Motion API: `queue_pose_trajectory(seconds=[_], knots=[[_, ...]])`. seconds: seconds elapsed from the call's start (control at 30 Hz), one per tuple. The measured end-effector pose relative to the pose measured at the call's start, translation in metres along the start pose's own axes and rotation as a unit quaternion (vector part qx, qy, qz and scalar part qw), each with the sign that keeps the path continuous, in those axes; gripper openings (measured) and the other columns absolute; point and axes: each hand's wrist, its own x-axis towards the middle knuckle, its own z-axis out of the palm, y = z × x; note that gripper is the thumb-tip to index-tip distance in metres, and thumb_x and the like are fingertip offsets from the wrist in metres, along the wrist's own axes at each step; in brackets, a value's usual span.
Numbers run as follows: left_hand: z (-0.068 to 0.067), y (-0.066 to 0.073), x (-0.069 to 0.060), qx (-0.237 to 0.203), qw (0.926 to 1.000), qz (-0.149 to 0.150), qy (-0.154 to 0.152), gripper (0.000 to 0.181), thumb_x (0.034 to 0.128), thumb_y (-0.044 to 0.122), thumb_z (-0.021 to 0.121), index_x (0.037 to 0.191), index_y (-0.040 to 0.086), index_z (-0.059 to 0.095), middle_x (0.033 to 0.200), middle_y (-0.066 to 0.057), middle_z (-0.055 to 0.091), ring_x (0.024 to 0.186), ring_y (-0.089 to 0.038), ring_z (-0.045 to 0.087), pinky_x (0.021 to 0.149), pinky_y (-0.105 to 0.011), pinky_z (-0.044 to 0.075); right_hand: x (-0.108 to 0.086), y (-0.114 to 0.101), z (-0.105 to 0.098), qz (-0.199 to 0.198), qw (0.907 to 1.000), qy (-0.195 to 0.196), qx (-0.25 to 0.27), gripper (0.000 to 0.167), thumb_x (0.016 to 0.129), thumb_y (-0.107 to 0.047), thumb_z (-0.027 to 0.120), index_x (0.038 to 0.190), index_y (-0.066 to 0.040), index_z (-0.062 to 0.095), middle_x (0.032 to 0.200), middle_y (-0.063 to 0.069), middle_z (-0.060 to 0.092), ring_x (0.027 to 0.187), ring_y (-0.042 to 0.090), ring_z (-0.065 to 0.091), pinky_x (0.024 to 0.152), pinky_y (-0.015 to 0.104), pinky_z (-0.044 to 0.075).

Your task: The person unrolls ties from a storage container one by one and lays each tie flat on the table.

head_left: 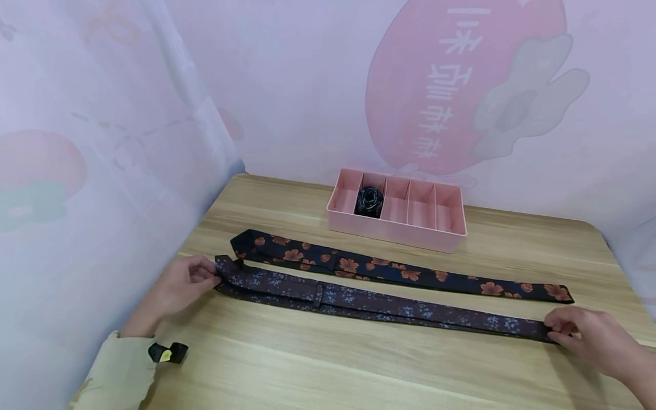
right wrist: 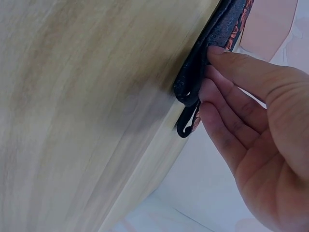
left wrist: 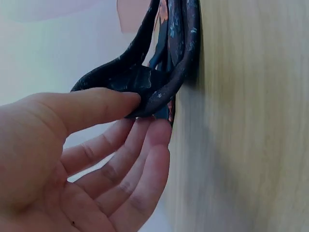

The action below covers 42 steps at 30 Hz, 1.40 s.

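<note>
From my end, the right hand (head_left: 594,340) hid one tip of the purple tie (head_left: 400,311) in the head view, and the right forearm (head_left: 643,376) ran off the right edge. The bottom edge cut the left sleeve (head_left: 120,373). I found the black piece (head_left: 177,352) at that wrist too small to identify. The dark roll's (head_left: 370,202) base sat hidden behind the front wall of the pink box (head_left: 394,232). My left wrist view left most of the orange-flowered tie (head_left: 348,265) covered.
</note>
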Motion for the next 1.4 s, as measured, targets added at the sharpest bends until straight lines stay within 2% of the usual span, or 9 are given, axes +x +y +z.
queue_pose_trajectory(seconds=[0.13, 0.27, 0.37, 0.5, 0.63, 0.73, 0.93, 1.23, 1.4], knots=[[-0.002, -0.005, 0.004, 0.007, 0.9999, -0.008, -0.007, 0.018, 0.0954, 0.009, 0.075, 0.109, -0.002, 0.071, 0.097, -0.011, 0.076, 0.082, -0.014, 0.07, 0.069, -0.021, 0.056, 0.0, -0.001, 0.0, -0.004, 0.9999, 0.01, 0.003, 0.034, 0.063, 0.005, 0.094, 0.081, -0.015, 0.073, 0.075, -0.013, 0.067, 0.065, -0.016, 0.048, 0.055, 0.019, 0.053], [-0.003, -0.005, 0.006, -0.01, 0.9998, 0.005, -0.019, 0.027, 0.092, 0.008, 0.078, 0.115, -0.005, 0.069, 0.103, -0.014, 0.075, 0.086, -0.013, 0.069, 0.073, -0.021, 0.059, 0.0, -0.003, -0.002, 0.006, 1.0, 0.004, 0.003, 0.033, 0.065, 0.004, 0.094, 0.082, -0.014, 0.074, 0.077, -0.011, 0.069, 0.065, -0.015, 0.05, 0.055, 0.02, 0.053], [-0.004, 0.004, 0.007, -0.017, 0.9997, -0.004, -0.018, 0.042, 0.0923, 0.022, 0.082, 0.121, -0.006, 0.068, 0.108, -0.015, 0.074, 0.091, -0.015, 0.07, 0.077, -0.02, 0.06, -0.001, -0.002, -0.005, 0.014, 0.9999, 0.0, 0.0, 0.031, 0.066, 0.004, 0.094, 0.084, -0.013, 0.074, 0.078, -0.009, 0.071, 0.064, -0.012, 0.053, 0.056, 0.021, 0.054], [-0.001, 0.02, 0.012, 0.02, 0.9997, -0.01, 0.01, 0.057, 0.0931, 0.047, 0.08, 0.122, -0.001, 0.069, 0.107, -0.012, 0.075, 0.092, -0.017, 0.069, 0.077, -0.021, 0.058, -0.006, 0.003, -0.008, 0.029, 0.9995, 0.003, -0.009, 0.03, 0.068, 0.004, 0.092, 0.085, -0.013, 0.074, 0.079, -0.007, 0.071, 0.062, -0.01, 0.054, 0.055, 0.021, 0.054], [-0.001, 0.025, 0.018, 0.05, 0.9974, 0.009, 0.051, 0.041, 0.0966, 0.035, 0.078, 0.116, -0.002, 0.072, 0.1, -0.014, 0.077, 0.088, -0.019, 0.072, 0.072, -0.021, 0.056, -0.01, 0.007, -0.007, 0.039, 0.9991, 0.007, -0.015, 0.028, 0.07, 0.003, 0.092, 0.085, -0.013, 0.075, 0.077, -0.009, 0.07, 0.061, -0.009, 0.054, 0.055, 0.021, 0.053], [-0.005, 0.017, 0.018, 0.057, 0.9964, -0.002, 0.062, 0.031, 0.0976, 0.025, 0.076, 0.113, -0.002, 0.073, 0.098, -0.016, 0.078, 0.085, -0.016, 0.071, 0.069, -0.021, 0.054, -0.009, 0.007, -0.004, 0.027, 0.9994, 0.018, -0.013, 0.028, 0.069, 0.001, 0.092, 0.084, -0.014, 0.075, 0.076, -0.012, 0.068, 0.062, -0.011, 0.054, 0.055, 0.021, 0.053], [-0.011, -0.009, 0.019, 0.076, 0.9957, -0.048, 0.021, 0.036, 0.0985, 0.026, 0.073, 0.117, -0.005, 0.07, 0.088, -0.008, 0.071, 0.074, -0.014, 0.057, 0.063, -0.026, 0.045, -0.007, 0.003, -0.003, -0.003, 0.998, 0.062, 0.009, 0.033, 0.064, 0.004, 0.094, 0.082, -0.015, 0.074, 0.072, -0.018, 0.065, 0.066, -0.015, 0.051, 0.056, 0.018, 0.053], [-0.016, -0.028, 0.03, 0.115, 0.9892, -0.09, -0.008, 0.042, 0.097, 0.028, 0.075, 0.118, -0.007, 0.067, 0.087, -0.009, 0.059, 0.08, -0.023, 0.053, 0.067, -0.031, 0.041, 0.001, -0.005, -0.004, 0.085, 0.9958, -0.018, 0.029, 0.014, 0.083, -0.014, 0.089, 0.087, -0.011, 0.075, 0.074, -0.012, 0.068, 0.062, -0.009, 0.056, 0.058, 0.023, 0.053], [-0.02, -0.029, 0.031, 0.122, 0.9872, -0.1, -0.02, 0.045, 0.0974, 0.029, 0.074, 0.121, -0.008, 0.067, 0.088, -0.009, 0.059, 0.08, -0.025, 0.054, 0.066, -0.031, 0.041, 0.005, -0.001, -0.003, 0.124, 0.9894, -0.048, 0.058, 0.017, 0.087, -0.019, 0.086, 0.091, -0.006, 0.077, 0.077, -0.007, 0.074, 0.062, -0.006, 0.059, 0.06, 0.029, 0.055]])
